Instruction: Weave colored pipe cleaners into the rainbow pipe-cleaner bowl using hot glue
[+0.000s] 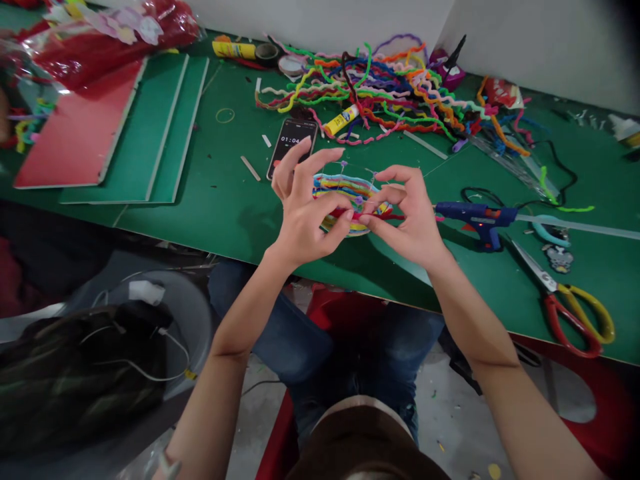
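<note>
A round piece coiled from multicoloured pipe cleaners (345,182) is at the table's front edge, between my hands. Thin wires with small purple bits stand up from it. My left hand (306,217) pinches a red pipe cleaner (356,216) between thumb and forefinger, its other fingers raised. Close beside it, my right hand (413,217) pinches the same red strand along the near side of the coil. The fingers cover part of the coil, and I cannot tell how the strand is fixed to it.
A blue glue gun (475,217) and scissors (563,293) lie to the right. Behind are a phone (290,137), a glue stick (341,121) and a heap of pipe cleaners (395,87). Red and green boards (85,140) lie left. A grey bin (195,313) stands below the table.
</note>
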`<state>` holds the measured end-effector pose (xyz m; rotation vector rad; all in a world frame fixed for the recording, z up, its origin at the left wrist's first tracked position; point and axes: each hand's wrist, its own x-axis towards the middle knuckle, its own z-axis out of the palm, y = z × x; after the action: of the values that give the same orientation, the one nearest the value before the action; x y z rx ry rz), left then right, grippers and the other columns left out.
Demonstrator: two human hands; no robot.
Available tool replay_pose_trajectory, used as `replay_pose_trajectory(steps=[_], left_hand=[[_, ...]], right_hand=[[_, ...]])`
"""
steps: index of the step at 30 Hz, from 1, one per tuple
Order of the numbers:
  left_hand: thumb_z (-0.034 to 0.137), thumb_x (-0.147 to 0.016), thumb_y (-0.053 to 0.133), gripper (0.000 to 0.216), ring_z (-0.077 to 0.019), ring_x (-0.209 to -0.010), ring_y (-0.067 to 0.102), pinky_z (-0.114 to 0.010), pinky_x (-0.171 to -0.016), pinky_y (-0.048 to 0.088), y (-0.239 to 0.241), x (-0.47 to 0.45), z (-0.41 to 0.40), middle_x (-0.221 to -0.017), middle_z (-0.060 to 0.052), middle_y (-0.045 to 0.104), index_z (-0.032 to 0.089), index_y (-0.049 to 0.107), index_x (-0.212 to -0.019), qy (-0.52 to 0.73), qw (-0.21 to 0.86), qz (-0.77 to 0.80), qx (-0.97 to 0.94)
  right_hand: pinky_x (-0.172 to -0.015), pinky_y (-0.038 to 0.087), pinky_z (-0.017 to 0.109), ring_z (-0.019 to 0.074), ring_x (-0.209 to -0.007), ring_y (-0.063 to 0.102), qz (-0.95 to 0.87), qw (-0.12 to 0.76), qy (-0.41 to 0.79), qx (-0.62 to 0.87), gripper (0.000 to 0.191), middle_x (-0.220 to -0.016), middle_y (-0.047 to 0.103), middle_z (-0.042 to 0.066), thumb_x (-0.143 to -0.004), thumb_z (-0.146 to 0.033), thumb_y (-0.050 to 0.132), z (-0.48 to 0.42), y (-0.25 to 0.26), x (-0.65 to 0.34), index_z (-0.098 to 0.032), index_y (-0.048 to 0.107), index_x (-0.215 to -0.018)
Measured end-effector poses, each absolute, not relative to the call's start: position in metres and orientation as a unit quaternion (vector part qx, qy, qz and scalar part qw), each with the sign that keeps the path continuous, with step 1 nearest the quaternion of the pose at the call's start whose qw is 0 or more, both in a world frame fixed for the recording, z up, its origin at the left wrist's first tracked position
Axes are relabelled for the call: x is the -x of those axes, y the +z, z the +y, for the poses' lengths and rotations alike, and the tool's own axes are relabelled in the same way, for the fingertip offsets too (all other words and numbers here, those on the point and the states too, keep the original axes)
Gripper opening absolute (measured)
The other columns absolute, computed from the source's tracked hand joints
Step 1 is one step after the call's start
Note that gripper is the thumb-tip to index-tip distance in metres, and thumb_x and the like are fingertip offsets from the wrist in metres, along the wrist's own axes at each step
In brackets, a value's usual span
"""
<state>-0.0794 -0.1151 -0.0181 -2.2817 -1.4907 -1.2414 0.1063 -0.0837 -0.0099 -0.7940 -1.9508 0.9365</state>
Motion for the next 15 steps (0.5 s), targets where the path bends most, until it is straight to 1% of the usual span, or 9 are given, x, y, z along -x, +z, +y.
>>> replay_pose_trajectory(steps=[3,6,8,10,12,13,15], left_hand=[[0.042,-0.09,0.049,0.027,-0.0258,-0.134,0.036,-0.054,-0.112,0.032,-0.018,0.082,-0.114,-0.129,-0.002,0.052,0.024,0.063,-0.077,-0.461,0.052,-0.467,0.753],[0.042,-0.091,0.049,0.02,-0.0225,-0.132,0.04,-0.051,-0.111,0.036,-0.015,0.084,-0.115,-0.124,0.0,0.052,0.028,0.061,-0.083,-0.571,0.028,-0.421,0.704],[0.047,-0.091,0.048,0.019,-0.0206,-0.128,0.046,-0.049,-0.107,0.042,-0.01,0.087,-0.116,-0.119,0.003,0.055,0.031,0.059,-0.087,-0.667,-0.027,-0.378,0.642],[0.05,-0.092,0.047,0.018,-0.0181,-0.116,0.057,-0.046,-0.099,0.05,-0.004,0.09,-0.117,-0.106,0.004,0.06,0.035,0.056,-0.092,-0.733,-0.097,-0.333,0.586],[0.047,-0.091,0.05,0.013,-0.0167,-0.104,0.063,-0.045,-0.095,0.052,0.0,0.094,-0.118,-0.093,0.005,0.063,0.036,0.058,-0.094,-0.751,-0.12,-0.314,0.569],[0.043,-0.091,0.053,0.011,-0.0165,-0.103,0.063,-0.044,-0.096,0.052,0.001,0.095,-0.118,-0.09,0.005,0.064,0.036,0.061,-0.093,-0.743,-0.111,-0.327,0.573],[0.035,-0.089,0.06,0.007,-0.0172,-0.108,0.06,-0.043,-0.098,0.05,0.001,0.096,-0.117,-0.098,0.004,0.065,0.033,0.066,-0.091,-0.699,-0.081,-0.371,0.606]], right_hand=[[-0.084,0.054,0.047,0.018,-0.077,0.064,-0.774,0.403,0.371,0.316,0.045,-0.079,0.062,-0.003,-0.079,-0.035,0.068,-0.084,-0.01,-0.106,-0.028,0.042,-0.115],[-0.085,0.053,0.048,0.0181,-0.078,0.064,-0.773,0.4,0.368,0.328,0.047,-0.083,0.062,-0.003,-0.078,-0.036,0.068,-0.083,-0.011,-0.107,-0.028,0.042,-0.116],[-0.085,0.054,0.047,0.018,-0.079,0.064,-0.771,0.402,0.363,0.335,0.047,-0.081,0.062,-0.003,-0.078,-0.036,0.067,-0.082,-0.012,-0.108,-0.028,0.042,-0.117],[-0.085,0.054,0.046,0.0178,-0.079,0.065,-0.77,0.405,0.359,0.337,0.046,-0.078,0.062,-0.004,-0.079,-0.034,0.066,-0.081,-0.012,-0.109,-0.029,0.042,-0.117],[-0.086,0.053,0.046,0.0179,-0.08,0.065,-0.773,0.41,0.354,0.33,0.045,-0.077,0.062,-0.004,-0.08,-0.033,0.065,-0.081,-0.013,-0.11,-0.029,0.042,-0.119],[-0.087,0.053,0.046,0.018,-0.08,0.065,-0.776,0.411,0.351,0.324,0.046,-0.077,0.063,-0.004,-0.081,-0.032,0.065,-0.081,-0.013,-0.11,-0.029,0.042,-0.12],[-0.089,0.052,0.047,0.0184,-0.081,0.065,-0.786,0.409,0.34,0.314,0.046,-0.081,0.065,-0.003,-0.082,-0.033,0.063,-0.081,-0.014,-0.111,-0.03,0.042,-0.123]])
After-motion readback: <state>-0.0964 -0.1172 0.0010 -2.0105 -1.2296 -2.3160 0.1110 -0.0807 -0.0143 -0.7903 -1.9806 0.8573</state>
